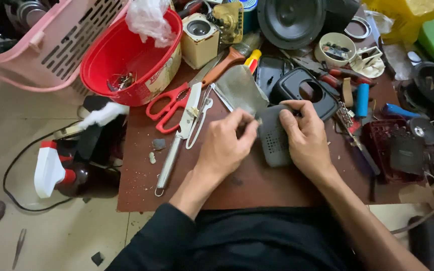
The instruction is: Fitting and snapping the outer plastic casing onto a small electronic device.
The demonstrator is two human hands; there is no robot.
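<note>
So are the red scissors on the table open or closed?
Closed: the red scissors lie flat with blades together, handles side by side, beside the serrated knife.

Grey perforated cover [273, 140], red scissors [169, 105], red bowl [126, 55], pink basket [51, 45]

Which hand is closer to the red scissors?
The left hand is nearer. The red scissors lie just to its left on the table. The right hand is farther away, holding the grey grille piece.
</note>
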